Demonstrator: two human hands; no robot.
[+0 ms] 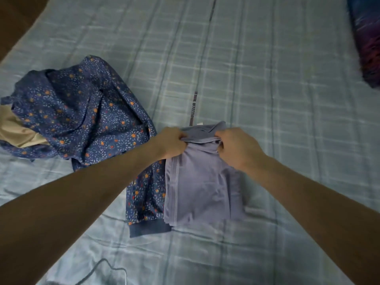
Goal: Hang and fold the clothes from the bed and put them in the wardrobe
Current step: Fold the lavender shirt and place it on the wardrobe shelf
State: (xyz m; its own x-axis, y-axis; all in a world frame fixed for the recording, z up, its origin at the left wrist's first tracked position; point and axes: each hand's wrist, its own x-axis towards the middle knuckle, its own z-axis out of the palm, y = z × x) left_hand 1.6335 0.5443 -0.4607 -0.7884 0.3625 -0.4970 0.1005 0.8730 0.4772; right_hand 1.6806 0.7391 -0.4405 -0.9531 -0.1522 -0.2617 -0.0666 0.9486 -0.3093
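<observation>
While you fold the shirt (pixel 197 182) mid-bed (pixel 267 79) | left hand (pixel 170 141) and right hand (pixel 236 147) both pinch its far edge | floral garment (pixel 82 112), beige cloth (pixel 14 130) left unfolded | wardrobe unseen, nothing stowed yet by my judgement.

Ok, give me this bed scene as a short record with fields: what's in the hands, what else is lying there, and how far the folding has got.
surface: bed sheet, pale blue checked
in hands: lilac shirt, folded into a narrow stack
left hand: grips the shirt's top edge
right hand: grips the same edge
beside it: blue floral garment, crumpled, unfolded, partly under the shirt
under floral garment: beige cloth
far right corner: dark patterned fabric
stage: shirt partly folded, still on the bed
</observation>
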